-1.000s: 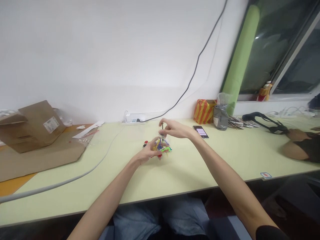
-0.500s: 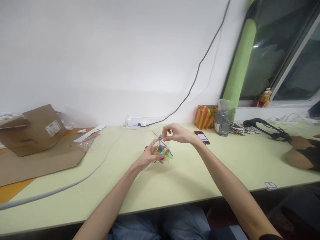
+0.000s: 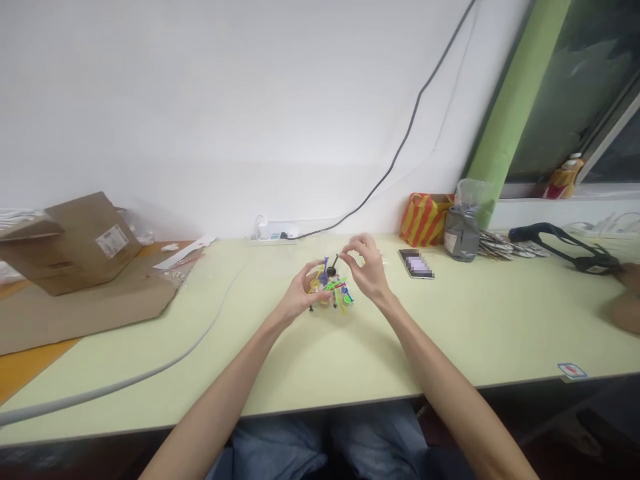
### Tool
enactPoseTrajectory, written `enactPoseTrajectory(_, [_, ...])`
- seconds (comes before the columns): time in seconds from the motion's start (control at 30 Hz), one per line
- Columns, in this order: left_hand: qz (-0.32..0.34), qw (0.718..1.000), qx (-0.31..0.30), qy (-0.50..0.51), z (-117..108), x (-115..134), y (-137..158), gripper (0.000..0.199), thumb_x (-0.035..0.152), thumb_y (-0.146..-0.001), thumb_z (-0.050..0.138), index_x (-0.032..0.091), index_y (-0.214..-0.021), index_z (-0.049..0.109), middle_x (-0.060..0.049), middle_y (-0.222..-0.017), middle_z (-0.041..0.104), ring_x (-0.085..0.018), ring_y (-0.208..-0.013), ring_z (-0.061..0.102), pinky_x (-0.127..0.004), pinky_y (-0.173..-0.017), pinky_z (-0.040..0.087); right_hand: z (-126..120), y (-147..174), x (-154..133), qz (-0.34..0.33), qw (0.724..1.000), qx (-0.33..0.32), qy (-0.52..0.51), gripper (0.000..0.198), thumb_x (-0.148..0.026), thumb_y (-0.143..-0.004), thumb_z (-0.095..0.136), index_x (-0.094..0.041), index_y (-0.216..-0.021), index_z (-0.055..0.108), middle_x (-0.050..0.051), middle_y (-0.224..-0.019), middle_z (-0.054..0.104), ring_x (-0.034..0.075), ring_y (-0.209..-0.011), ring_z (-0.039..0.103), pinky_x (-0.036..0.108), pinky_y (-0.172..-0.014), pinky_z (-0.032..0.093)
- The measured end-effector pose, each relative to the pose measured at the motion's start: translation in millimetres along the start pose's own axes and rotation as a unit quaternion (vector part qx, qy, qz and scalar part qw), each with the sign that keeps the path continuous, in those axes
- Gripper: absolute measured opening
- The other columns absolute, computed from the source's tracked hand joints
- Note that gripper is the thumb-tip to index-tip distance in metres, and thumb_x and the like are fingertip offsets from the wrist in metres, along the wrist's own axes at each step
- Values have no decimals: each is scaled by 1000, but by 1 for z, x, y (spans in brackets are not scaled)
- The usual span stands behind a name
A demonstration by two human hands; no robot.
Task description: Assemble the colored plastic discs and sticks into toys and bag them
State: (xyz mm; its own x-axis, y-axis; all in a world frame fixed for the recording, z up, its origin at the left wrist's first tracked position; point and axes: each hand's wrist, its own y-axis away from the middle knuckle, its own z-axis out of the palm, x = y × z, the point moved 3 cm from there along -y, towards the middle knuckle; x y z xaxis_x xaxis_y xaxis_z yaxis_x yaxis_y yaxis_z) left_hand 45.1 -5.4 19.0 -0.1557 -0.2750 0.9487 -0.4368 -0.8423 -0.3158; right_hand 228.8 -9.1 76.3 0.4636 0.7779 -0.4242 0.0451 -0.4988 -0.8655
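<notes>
On the light green table, a small cluster of plastic pieces (image 3: 336, 285) in yellow, blue, green, red and black sits between my hands. My left hand (image 3: 299, 291) curves round its left side, thumb in front and fingers behind. From above right, my right hand (image 3: 367, 267) pinches the top of a thin black stem with a round end (image 3: 332, 271). That round end is down at the top of the cluster; whether it is attached there, I cannot tell. Some of the pieces are hidden behind my left fingers.
A phone (image 3: 416, 264) lies right of my hands, with a striped bag (image 3: 424, 220) and a grey plastic bag (image 3: 461, 233) behind it. A power strip (image 3: 273, 231) rests against the wall. Leftward are a cardboard box (image 3: 75, 240) and a white cable (image 3: 150, 371). Another person's arm (image 3: 625, 310) is far right.
My right hand has moved down and slightly right relative to the cluster, and now pinches the black stem. A thin bladed piece that stood above the cluster no longer shows. The view has shifted.
</notes>
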Motion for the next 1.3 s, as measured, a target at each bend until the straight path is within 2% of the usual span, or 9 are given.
enactPoseTrajectory(0.17, [-22, 1000, 8, -21, -4, -10, -3, 69, 30, -67, 86, 19, -127, 53, -13, -117, 69, -29, -101, 70, -39, -84, 57, 13, 25, 8, -1, 992, 123, -9, 13, -30, -96, 50, -23, -105, 58, 10, -111, 52, 22, -101, 53, 37, -81, 47])
enactPoseTrajectory(0.3, [-19, 999, 39, 20, -3, -10, 1, 72, 29, -67, 86, 19, -130, 51, -13, -111, 71, -30, -98, 71, -41, -82, 58, 20, 30, 13, 89, 987, 119, -56, 47, -39, -89, 60, -24, -131, 45, 13, -132, 49, 22, -107, 54, 37, -84, 47])
enactPoseTrajectory(0.43, [-31, 998, 46, 39, 0, -6, 5, 75, 36, -72, 82, 22, -137, 46, -10, -105, 72, -26, -88, 72, -36, -73, 59, 36, 35, 21, 214, 960, 6, -180, 30, -45, -86, 60, -18, -97, 65, 7, -91, 67, 20, -83, 60, 32, -75, 46])
enactPoseTrajectory(0.57, [-41, 991, 129, -2, -5, -4, 5, 47, 52, -81, 69, 15, -110, 67, -9, -95, 72, -19, -78, 69, -24, -60, 54, 47, 41, 19, 306, 912, -10, -273, 32, -46, -82, 61, -18, -68, 61, 1, -64, 58, 14, -61, 52, 27, -60, 41])
enactPoseTrajectory(0.77, [-27, 985, 171, -22, -6, -10, 4, 41, 54, -81, 68, 14, -81, 72, -6, -79, 70, -17, -69, 64, -23, -56, 48, 43, 37, 4, 286, 913, 15, -290, 21, -41, -83, 62, -19, -82, 62, -3, -68, 53, 13, -65, 49, 25, -63, 40])
enactPoseTrajectory(0.97, [-20, 985, 172, -22, -5, -9, 3, 44, 55, -84, 62, 13, -84, 73, -10, -86, 74, -22, -78, 68, -28, -66, 52, 40, 38, 16, 313, 908, 1, -277, 23, -38, -83, 60, -19, -69, 59, -3, -59, 50, 11, -53, 44, 24, -51, 35])
enactPoseTrajectory(1.1, [-21, 984, 171, -32, -6, -5, 2, 41, 52, -81, 67, 18, -102, 67, -6, -82, 73, -16, -66, 67, -22, -54, 47, 43, 40, 23, 322, 895, -16, -309, 26, -47, -82, 62, -21, -81, 61, -4, -57, 50, 11, -48, 43, 23, -45, 34])
enactPoseTrajectory(1.2, [-40, 981, 187, -43, -9, -8, 1, 38, 54, -81, 66, 19, -93, 61, -3, -78, 70, -14, -58, 64, -17, -45, 39, 44, 42, 31, 339, 883, -12, -325, 28, -47, -79, 64, -20, -76, 61, -4, -58, 50, 10, -50, 43, 22, -45, 34])
enactPoseTrajectory(1.3, [-39, 977, 199, -63, -14, -10, 1, 40, 56, -80, 65, 17, -79, 55, -3, -76, 68, -14, -60, 66, -18, -45, 44, 46, 45, 37, 358, 863, -29, -356, 28, -46, -75, 68, -19, -72, 62, -3, -62, 51, 10, -53, 45, 22, -46, 36])
